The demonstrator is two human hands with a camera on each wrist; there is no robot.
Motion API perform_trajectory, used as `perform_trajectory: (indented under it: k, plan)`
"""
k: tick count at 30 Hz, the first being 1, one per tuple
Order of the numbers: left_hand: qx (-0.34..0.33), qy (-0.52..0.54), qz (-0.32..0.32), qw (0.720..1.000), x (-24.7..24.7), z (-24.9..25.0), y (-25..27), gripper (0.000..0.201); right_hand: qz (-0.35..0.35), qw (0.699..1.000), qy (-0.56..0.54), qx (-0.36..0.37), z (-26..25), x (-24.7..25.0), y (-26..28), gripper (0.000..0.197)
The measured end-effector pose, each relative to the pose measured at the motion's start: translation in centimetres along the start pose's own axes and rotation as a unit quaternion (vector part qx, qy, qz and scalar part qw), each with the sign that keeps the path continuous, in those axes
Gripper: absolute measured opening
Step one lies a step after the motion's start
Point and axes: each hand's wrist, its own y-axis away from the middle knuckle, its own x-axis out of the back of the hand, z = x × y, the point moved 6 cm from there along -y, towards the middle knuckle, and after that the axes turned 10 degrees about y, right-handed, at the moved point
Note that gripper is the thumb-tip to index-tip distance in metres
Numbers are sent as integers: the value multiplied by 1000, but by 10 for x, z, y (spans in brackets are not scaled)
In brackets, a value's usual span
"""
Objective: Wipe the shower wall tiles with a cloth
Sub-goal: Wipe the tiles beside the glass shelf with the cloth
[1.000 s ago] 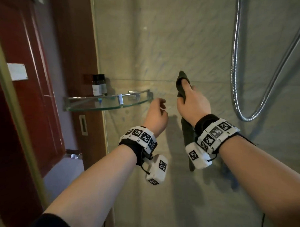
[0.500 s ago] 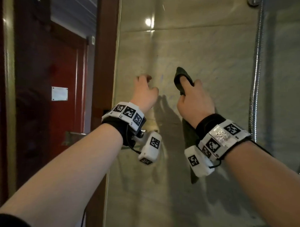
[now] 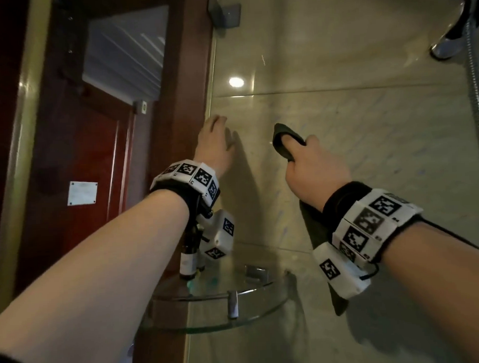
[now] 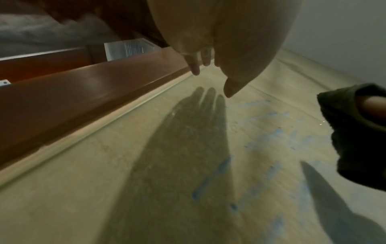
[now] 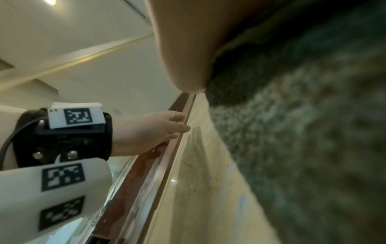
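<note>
Against the shower wall tiles (image 3: 339, 129), your right hand (image 3: 314, 165) grips a dark green cloth (image 3: 283, 141), its top bunched over your fingers and its tail hanging toward 6 o'clock. Faint blue streaks mark the beige tile around it. Your left hand (image 3: 214, 144), at 9 o'clock of the cloth, is empty with fingers straight, beside the wooden door frame (image 3: 186, 101). Bare tile extends toward 12 and 3 o'clock; a glass shelf (image 3: 210, 315) sits below.

Glass corner shelf (image 3: 232, 314) with small bottle (image 3: 187, 263) — red door (image 3: 77, 149) beside.
</note>
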Motion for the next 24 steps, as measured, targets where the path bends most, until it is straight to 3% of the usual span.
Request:
perform_trajectory:
  k: [6,16,24]
  plan:
    - [-8,8,-57,998,-13,-28,-16,67,-6,996,92,7,-18,5,-33,53]
    - [12,12,-110,994,-26,-37,-17,84,3,989,142,-35,-17,19,-73,55]
    - [11,22,-110,994,-26,-39,-18,85,-42,983,174,35,-36,0,-77,42]
